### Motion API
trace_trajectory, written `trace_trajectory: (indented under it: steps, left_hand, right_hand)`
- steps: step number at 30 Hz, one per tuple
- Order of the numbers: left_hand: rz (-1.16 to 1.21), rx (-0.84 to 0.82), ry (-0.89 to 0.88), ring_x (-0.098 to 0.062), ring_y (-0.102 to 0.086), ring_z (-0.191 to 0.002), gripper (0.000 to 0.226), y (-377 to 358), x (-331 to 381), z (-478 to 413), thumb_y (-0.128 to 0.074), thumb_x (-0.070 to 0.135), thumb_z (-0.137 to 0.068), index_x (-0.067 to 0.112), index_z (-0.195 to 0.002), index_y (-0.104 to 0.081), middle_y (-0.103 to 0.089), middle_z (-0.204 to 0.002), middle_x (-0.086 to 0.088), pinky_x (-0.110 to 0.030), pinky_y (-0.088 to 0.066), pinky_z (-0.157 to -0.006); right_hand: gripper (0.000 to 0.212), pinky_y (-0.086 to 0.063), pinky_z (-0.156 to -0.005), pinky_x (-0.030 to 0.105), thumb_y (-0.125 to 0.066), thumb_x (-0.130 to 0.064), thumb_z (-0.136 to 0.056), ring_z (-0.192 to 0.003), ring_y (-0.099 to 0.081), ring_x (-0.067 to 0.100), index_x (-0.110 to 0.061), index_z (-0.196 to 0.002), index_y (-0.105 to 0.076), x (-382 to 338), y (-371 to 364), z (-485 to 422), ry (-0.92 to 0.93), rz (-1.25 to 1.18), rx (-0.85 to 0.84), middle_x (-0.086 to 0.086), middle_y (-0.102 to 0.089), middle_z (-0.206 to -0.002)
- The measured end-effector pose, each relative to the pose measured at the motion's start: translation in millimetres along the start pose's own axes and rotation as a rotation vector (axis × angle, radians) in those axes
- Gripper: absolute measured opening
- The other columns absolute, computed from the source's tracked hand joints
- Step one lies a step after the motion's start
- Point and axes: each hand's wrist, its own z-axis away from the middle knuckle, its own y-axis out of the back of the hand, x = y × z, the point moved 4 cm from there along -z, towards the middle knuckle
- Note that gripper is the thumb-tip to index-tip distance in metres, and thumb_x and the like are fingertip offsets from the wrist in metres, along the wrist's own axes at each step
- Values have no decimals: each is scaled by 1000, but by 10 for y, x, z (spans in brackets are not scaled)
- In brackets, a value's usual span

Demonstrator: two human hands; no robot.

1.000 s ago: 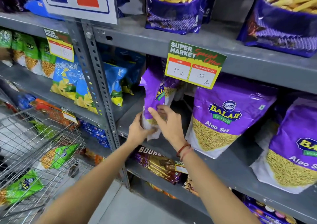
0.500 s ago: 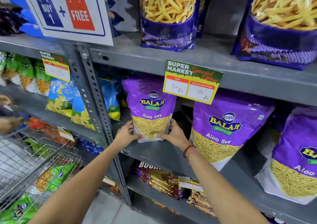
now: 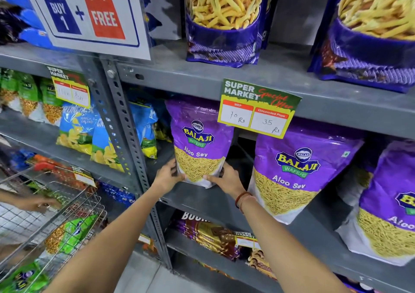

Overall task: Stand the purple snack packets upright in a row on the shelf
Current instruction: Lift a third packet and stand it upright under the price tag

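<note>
The glossy purple Aloo Sev foil packet (image 3: 198, 142) stood at the grey metal shelf (image 3: 208, 200) front, left of its neighbour packet (image 3: 298, 171); the left hand (image 3: 167, 177) and right hand (image 3: 226, 178) clamped its base; released unsettled, it risked slumping forward.
</note>
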Motion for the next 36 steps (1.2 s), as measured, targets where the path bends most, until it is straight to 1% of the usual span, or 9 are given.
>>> trace_trajectory:
  steps: [3, 7, 13, 19, 22, 25, 28, 33, 36]
  left_hand:
    - [7, -35, -32, -13, -42, -118, 74, -11, 23, 49, -68, -5, -78, 5, -142, -31, -44, -127, -1, -22, -36, -97]
    - [15, -74, -91, -16, -49, -117, 66, 0, 23, 171, -70, -4, -76, 6, -134, -40, -51, -124, 2, 0, -42, -78]
    - [-35, -11, -88, -16, -58, -113, 70, 38, -28, 306, -83, 18, -68, 11, -128, -49, -61, -124, -2, -26, -44, -97]
    - [-1, 1, -93, -13, -60, -112, 60, 75, 38, 357, -77, 37, -73, 19, -125, -53, -63, -125, 0, -33, -46, -100]
    - [212, 85, -126, 1, -52, -115, 53, 143, 261, 335, -61, 47, -83, 28, -130, -45, -49, -137, 7, -22, -40, -99]
    - [410, 148, -130, -14, -40, -133, 71, 257, 561, 187, -42, 60, -82, 24, -142, -35, -39, -150, 0, -34, -31, -109]
    - [554, 159, -176, -17, -44, -131, 57, 376, 889, 31, -36, 54, -92, 23, -140, -38, -44, -147, -1, -40, -31, -111]
    - [667, 184, -178, 0, -66, -82, 17, 456, 1105, -159, -43, 35, -97, 23, -97, -56, -72, -98, 9, -30, -51, -81]
    - [710, 247, -173, 4, -65, -68, 19, 474, 1098, -208, -45, 30, -97, 25, -80, -51, -72, -70, 19, -18, -52, -60]
  right_hand:
    - [55, -47, -98, 29, -84, -28, -70, -114, -61, 21, -10, -117, -62, -25, -25, 44, 13, 26, 29, 7, -70, -118]
    - [54, -44, -89, 21, -83, -32, -70, -113, -62, 22, -11, -115, -61, -28, -53, 143, 42, 51, 54, 7, -70, -118]
    - [57, -48, -99, 38, -83, -32, -70, -115, -61, 24, -12, -118, -59, -45, -111, 228, 66, 17, 25, 6, -69, -119]
    - [53, -50, -92, 20, -82, -35, -71, -112, -62, 19, -17, -115, -59, -83, -70, 243, 92, 14, 0, 1, -70, -117]
    - [39, -51, -79, 9, -79, -29, -75, -105, -66, 11, -24, -109, -60, -286, 55, 264, 154, -199, 68, -13, -69, -103]
    - [21, -54, -79, 18, -68, -17, -87, -97, -68, 2, -24, -106, -64, -591, 228, 245, 259, -509, 201, -9, -71, -104]
    - [18, -51, -78, 12, -59, -13, -93, -93, -66, -5, -28, -101, -66, -858, 365, 227, 295, -666, 316, -12, -73, -99]
    - [21, -51, -86, 22, -57, -8, -93, -89, -66, 1, -26, -93, -70, -974, 436, 194, 333, -677, 393, -9, -72, -93]
    - [17, -52, -84, 20, -59, -8, -92, -85, -67, 1, -20, -94, -71, -960, 450, 200, 325, -679, 414, -8, -72, -91]
